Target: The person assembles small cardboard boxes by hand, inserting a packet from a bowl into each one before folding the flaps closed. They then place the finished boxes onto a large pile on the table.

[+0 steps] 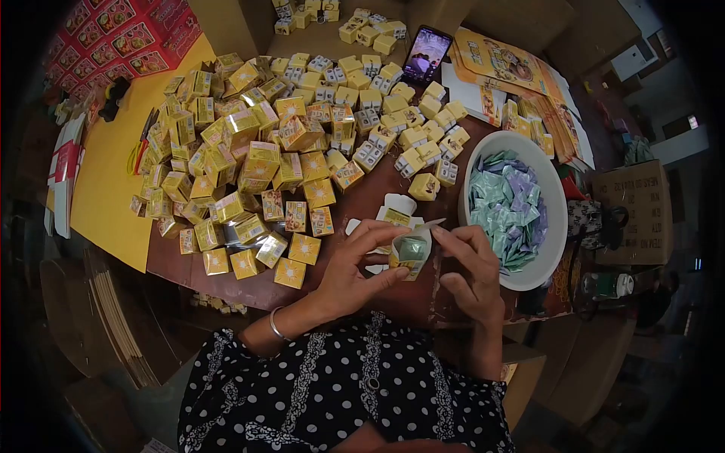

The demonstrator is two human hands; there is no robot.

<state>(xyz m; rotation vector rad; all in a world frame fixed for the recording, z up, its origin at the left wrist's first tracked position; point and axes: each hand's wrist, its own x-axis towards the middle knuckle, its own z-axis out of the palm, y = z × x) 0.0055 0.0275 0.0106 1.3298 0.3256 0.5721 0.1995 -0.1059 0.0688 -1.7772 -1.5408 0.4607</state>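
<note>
A small open box (410, 254) with a green packet inside is held in my left hand (355, 264), the thumb and fingers on its sides. Beside it on the right, my right hand (472, 272) has its index finger and thumb apart, with the index fingertip near the box's raised white flap. Whether that finger touches the flap cannot be made out. Flattened white and yellow cartons (399, 209) lie just behind the box. To the right stands a round white tub (556, 234) holding green and purple packets (506, 204).
Many yellow boxes (242, 166) are piled at the left and centre, with small yellow-and-white blocks (423, 143) to their right. A phone (427, 54) leans behind them. Printed orange sheets (513, 64) lie at the back right. A brown carton (634, 211) stands right of the tub.
</note>
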